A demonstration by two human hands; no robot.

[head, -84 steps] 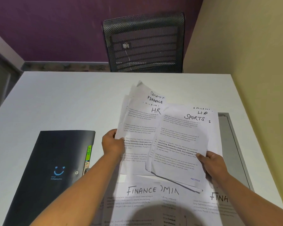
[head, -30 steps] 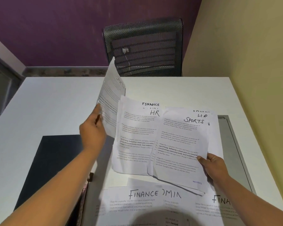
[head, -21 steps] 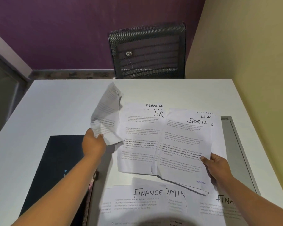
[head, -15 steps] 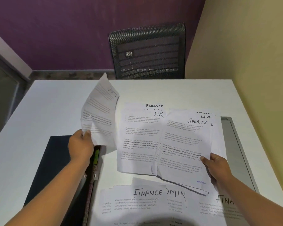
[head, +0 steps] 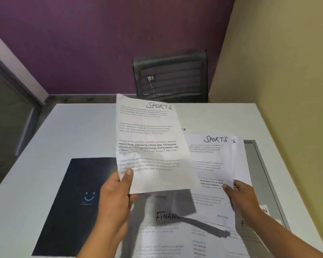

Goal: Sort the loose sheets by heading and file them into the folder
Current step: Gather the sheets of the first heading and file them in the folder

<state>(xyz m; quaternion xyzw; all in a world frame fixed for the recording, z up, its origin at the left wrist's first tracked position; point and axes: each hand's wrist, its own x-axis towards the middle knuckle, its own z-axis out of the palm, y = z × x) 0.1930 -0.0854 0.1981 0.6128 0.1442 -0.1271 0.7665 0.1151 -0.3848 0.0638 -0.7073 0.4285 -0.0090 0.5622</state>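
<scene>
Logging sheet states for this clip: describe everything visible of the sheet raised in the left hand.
The raised sheet is thin white paper with SPORTS handwritten at top right and four printed text blocks, some lines bold; its bottom strip is blank. It stands nearly upright above the table, face to the camera. The left hand pinches its lower left corner, thumb on the front.

Left hand: held up, thumb on the face of a sheet, fingers curled behind, pinching its lower left corner. Right hand: lower, thumb pressing a stack edge; fingers hidden beneath, apparently gripping. Both forearms bare, extended forward.
</scene>
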